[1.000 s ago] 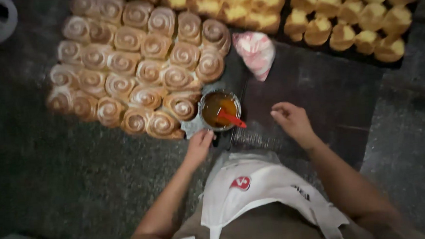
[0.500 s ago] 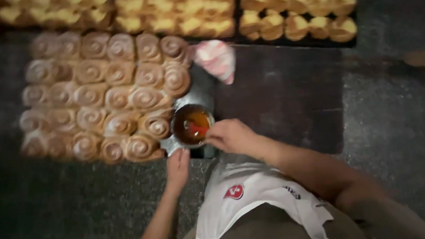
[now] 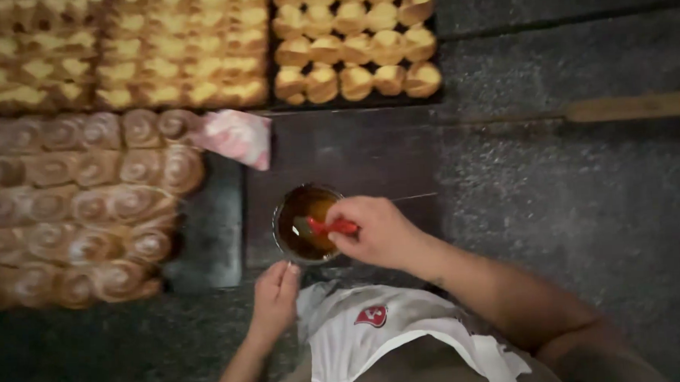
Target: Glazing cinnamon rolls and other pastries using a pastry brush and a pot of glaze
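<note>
Your right hand (image 3: pixel 380 231) gripped the red brush (image 3: pixel 332 226), handle lying crosswise, bristles dipped leftward into the bowl (image 3: pixel 305 223) of glaze. Your left hand (image 3: pixel 274 297), fingers curled, touched the bowl's near rim.

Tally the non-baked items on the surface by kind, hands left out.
Metal bowl: 1
Red-handled brush: 1
Pink-and-white cloth or bag: 1
Long wooden handle: 1
Total: 4
</note>
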